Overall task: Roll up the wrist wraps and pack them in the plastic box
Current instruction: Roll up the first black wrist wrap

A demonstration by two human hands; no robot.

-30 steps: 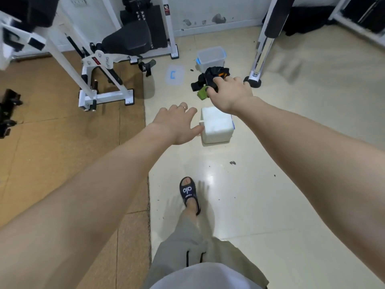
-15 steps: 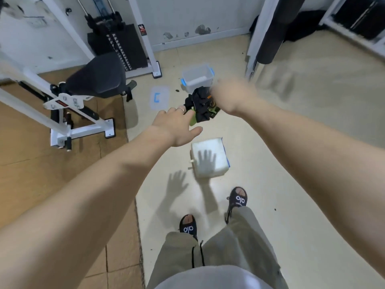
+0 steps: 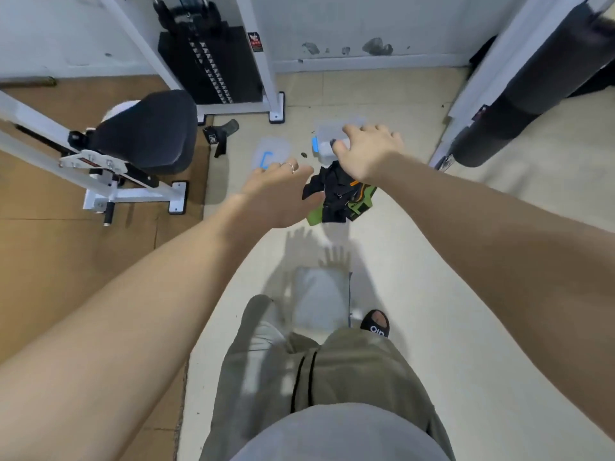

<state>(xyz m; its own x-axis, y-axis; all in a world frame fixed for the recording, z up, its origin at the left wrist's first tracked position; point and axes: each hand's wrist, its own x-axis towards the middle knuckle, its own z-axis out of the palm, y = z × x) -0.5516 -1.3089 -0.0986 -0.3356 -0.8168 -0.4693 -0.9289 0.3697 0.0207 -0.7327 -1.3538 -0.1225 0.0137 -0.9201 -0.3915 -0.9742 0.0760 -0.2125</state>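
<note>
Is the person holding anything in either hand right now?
No. Both the left hand and right hand are open and empty, above the wrist wraps and plastic box.

blk seat pad (image 3: 146, 131) far left of hands | weight stack (image 3: 209, 64) by wall | white block (image 3: 321, 302) nr slipper (image 3: 376, 324)
</note>
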